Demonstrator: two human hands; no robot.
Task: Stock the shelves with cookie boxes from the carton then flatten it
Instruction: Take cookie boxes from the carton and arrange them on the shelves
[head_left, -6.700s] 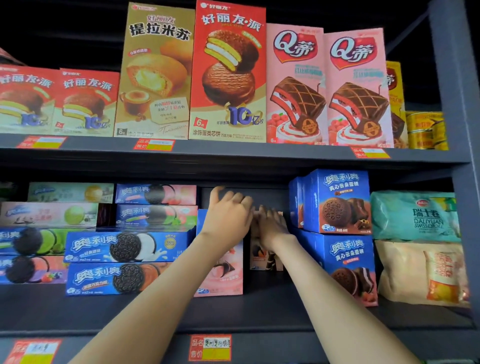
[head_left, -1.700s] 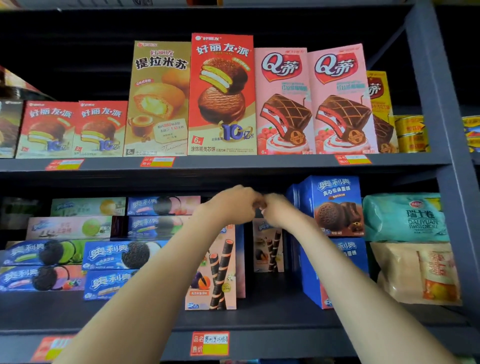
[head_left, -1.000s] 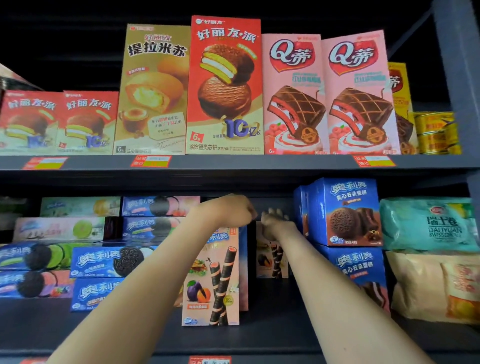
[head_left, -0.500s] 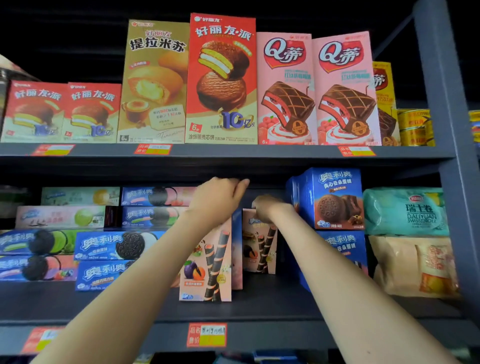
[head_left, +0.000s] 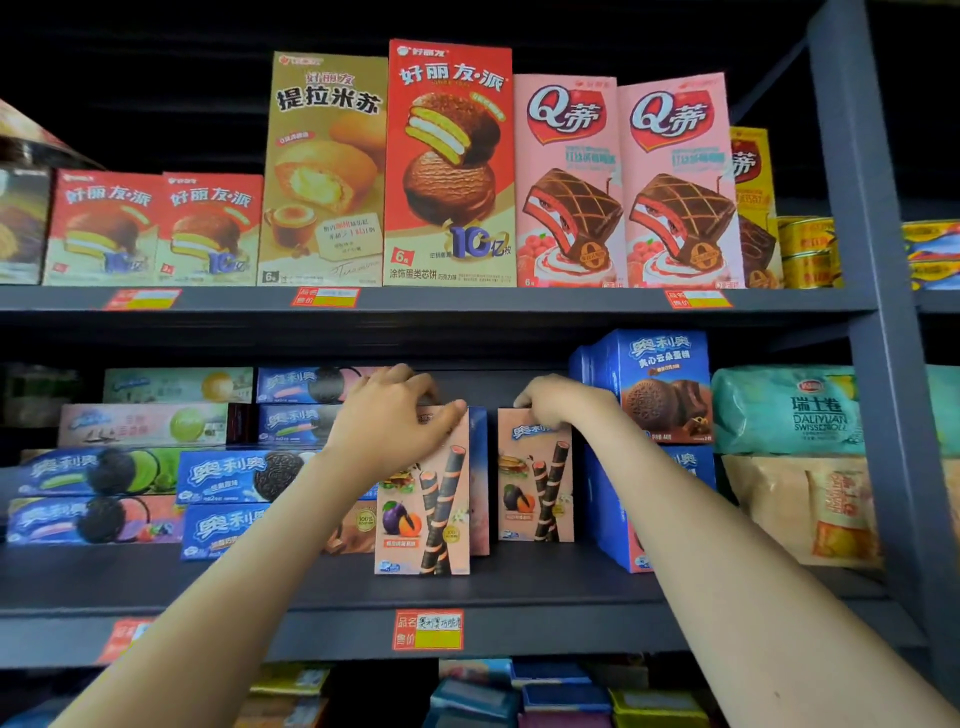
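Two upright pink cookie boxes with wafer rolls printed on them stand on the middle shelf (head_left: 519, 582). My left hand (head_left: 387, 415) grips the top of the front box (head_left: 423, 519), which stands nearer the shelf's edge. My right hand (head_left: 558, 400) holds the top of the second box (head_left: 535, 488), set further back beside the blue boxes. More boxes stand behind the front one. The carton is out of view.
Flat blue cookie boxes (head_left: 234, 478) are stacked to the left. Tall blue boxes (head_left: 654, 389) are stacked on the right, with bagged snacks (head_left: 784, 410) beyond. The upper shelf holds red, gold and pink pie boxes (head_left: 449, 166). A grey upright post (head_left: 872, 312) bounds the right side.
Both hands have moved apart, each staying on the top of its own pink box. The front box has come forward toward the shelf edge and the right box stands more square.
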